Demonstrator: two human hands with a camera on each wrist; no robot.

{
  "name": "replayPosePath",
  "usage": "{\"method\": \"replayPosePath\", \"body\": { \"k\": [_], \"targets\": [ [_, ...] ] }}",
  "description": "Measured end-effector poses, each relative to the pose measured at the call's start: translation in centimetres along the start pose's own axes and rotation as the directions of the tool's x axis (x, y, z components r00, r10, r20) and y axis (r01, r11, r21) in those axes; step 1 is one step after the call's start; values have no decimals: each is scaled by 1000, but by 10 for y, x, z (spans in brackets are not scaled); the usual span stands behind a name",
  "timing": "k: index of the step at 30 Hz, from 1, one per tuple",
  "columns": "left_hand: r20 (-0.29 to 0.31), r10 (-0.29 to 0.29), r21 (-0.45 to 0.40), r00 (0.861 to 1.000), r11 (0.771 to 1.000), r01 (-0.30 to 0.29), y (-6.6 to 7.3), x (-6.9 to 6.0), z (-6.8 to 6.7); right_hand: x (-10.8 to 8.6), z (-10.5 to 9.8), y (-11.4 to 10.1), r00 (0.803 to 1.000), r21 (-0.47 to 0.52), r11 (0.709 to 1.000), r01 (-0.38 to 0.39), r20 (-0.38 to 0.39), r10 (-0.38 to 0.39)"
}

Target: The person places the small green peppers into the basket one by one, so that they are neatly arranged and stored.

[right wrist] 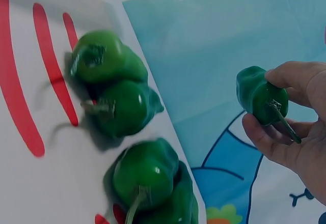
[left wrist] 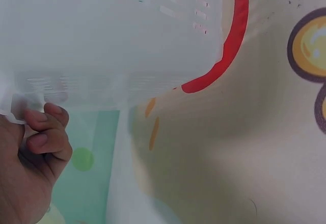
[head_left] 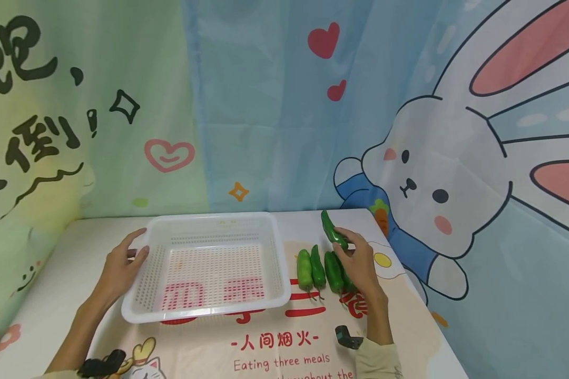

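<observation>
A white perforated plastic basket [head_left: 208, 311] lies on the table, and nothing is inside it. My left hand [head_left: 117, 271] grips its left rim; in the left wrist view the fingers [left wrist: 53, 140] curl at the basket's edge and part of the thumb is hidden. At the right, my right hand [head_left: 362, 263] pinches a green pepper [head_left: 331, 229] between thumb and fingers, held above the table. Its stem points back toward the palm in the right wrist view. Several more green peppers [head_left: 305, 269] lie between the basket and my right hand, the rightmost partly hidden by that hand.
A printed cloth [head_left: 284, 337] with red characters covers the table. Behind it hangs a curtain [head_left: 265, 158] with hearts and a rabbit, close to the table's back and right edges. Dark wrist devices [head_left: 348, 337] sit on both forearms.
</observation>
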State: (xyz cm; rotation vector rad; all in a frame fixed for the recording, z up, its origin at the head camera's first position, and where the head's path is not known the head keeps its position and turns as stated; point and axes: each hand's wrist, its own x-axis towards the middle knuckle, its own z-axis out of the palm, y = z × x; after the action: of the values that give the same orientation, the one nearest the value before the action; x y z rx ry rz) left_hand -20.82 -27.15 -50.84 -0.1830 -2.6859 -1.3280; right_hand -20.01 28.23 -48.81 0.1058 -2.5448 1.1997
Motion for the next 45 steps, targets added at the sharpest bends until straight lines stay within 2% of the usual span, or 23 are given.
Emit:
{"method": "replayPosePath", "body": {
  "k": [9,24,38,45],
  "targets": [
    [-5,15,-1,1000,1000,-15,1,1,0,1,11,-14,999,-12,1000,23,43,-22],
    [8,-7,0,1000,1000,7,2,0,-1,2,29,-52,993,55,996,65,94,-70],
    [23,-20,-9,1000,1000,20,0,1,0,2,52,-83,980,126,987,102,158,-121],
    [18,-13,-5,1000,1000,13,0,1,-1,2,66,-98,967,167,978,126,198,-158]
  ]
}}
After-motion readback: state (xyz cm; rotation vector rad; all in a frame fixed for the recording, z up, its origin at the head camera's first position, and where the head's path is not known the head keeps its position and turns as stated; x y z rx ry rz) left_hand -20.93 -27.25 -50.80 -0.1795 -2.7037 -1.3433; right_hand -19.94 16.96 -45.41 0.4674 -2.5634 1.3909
